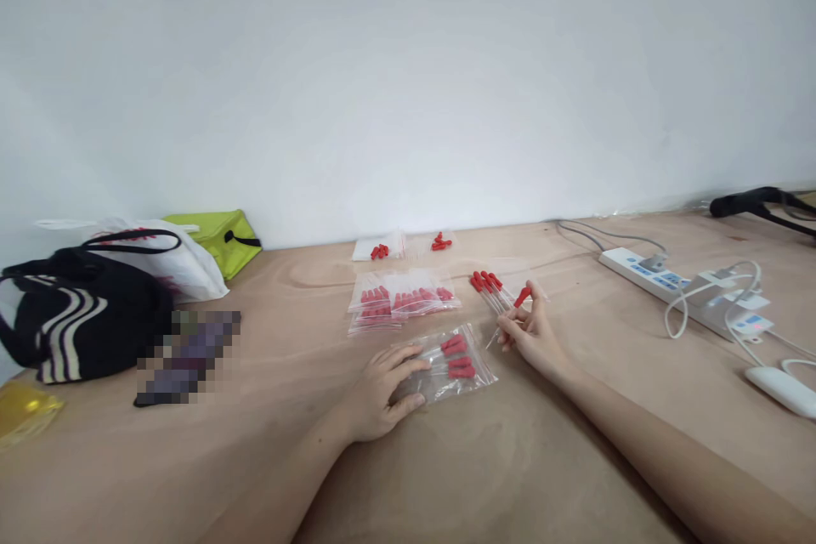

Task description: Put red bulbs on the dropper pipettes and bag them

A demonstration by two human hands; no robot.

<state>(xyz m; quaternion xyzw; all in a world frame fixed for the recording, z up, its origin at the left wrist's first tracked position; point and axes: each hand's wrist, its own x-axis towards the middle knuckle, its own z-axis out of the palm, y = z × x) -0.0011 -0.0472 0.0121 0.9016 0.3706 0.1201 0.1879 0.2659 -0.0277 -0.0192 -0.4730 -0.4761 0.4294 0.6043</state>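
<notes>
My left hand (388,391) lies with its fingers spread over the near-left end of a clear zip bag (481,387). Inside the bag are several glass droppers with red rubber bulbs (460,368). To the right, my right hand (526,331) pinches a single dropper (522,297), its red bulb up and its glass tube slanting down to the left. Just beyond that hand, several loose droppers (488,280) lie side by side, bulbs pointing away from me. Farther back, filled zip bags (376,302) overlap in a low pile.
Near the wall rest two bags (386,242) (439,242) with small red bulbs. A white power strip (643,272) with cables and a white adapter (781,391) lies right. At left stand a black bag (95,306), a white plastic bag (191,259) and a lime-green bag (210,229).
</notes>
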